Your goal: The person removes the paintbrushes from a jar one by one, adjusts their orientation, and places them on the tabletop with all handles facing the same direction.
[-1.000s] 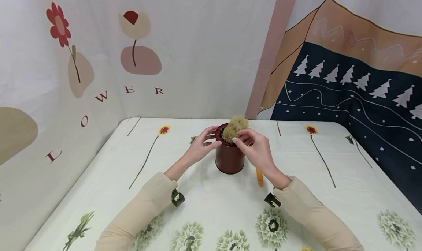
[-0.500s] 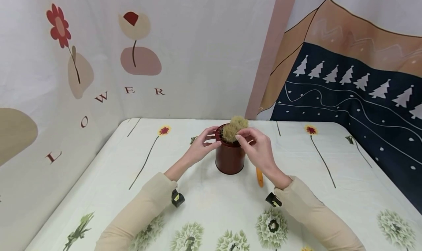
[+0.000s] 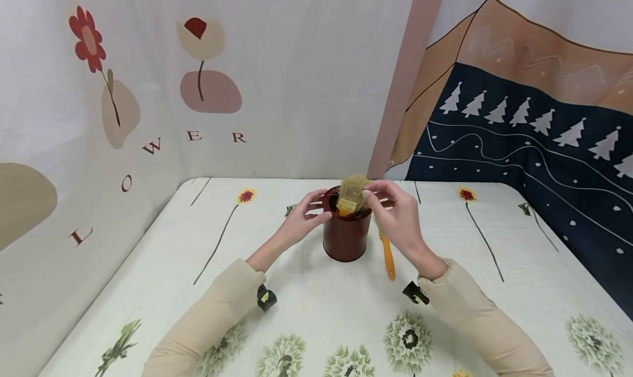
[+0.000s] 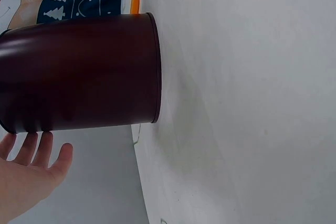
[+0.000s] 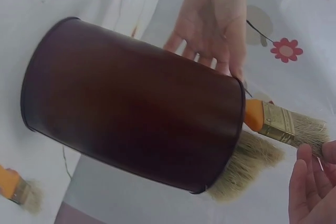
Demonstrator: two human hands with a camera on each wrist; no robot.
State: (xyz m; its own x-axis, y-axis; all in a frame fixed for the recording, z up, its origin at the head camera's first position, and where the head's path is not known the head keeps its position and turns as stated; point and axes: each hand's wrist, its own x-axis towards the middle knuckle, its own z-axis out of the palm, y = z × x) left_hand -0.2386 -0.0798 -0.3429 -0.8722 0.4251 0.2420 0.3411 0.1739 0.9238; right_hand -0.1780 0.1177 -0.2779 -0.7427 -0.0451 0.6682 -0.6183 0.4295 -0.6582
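A dark red-brown cylindrical can (image 3: 345, 238) stands upright on the table. My right hand (image 3: 399, 216) pinches the bristle tips of a paintbrush (image 5: 278, 123) between thumb and fingers. That brush sticks bristles-up out of the can, its metal band and a bit of orange handle showing above the rim; the rest of the handle is hidden inside. Beside it in the right wrist view, bristles of at least one more paintbrush (image 5: 242, 167) poke out. My left hand (image 3: 303, 216) rests its fingertips against the can's left side, fingers spread and fairly straight.
Another paintbrush (image 3: 388, 260) with an orange handle lies on the table just right of the can. A white cloth with printed flowers (image 3: 316, 316) covers the table. Printed fabric walls (image 3: 296, 80) rise behind and at both sides.
My right hand has shifted to the right and now has bristles pinched. One brush has come up and turned, so its metal band and orange handle show. My left hand stays put.
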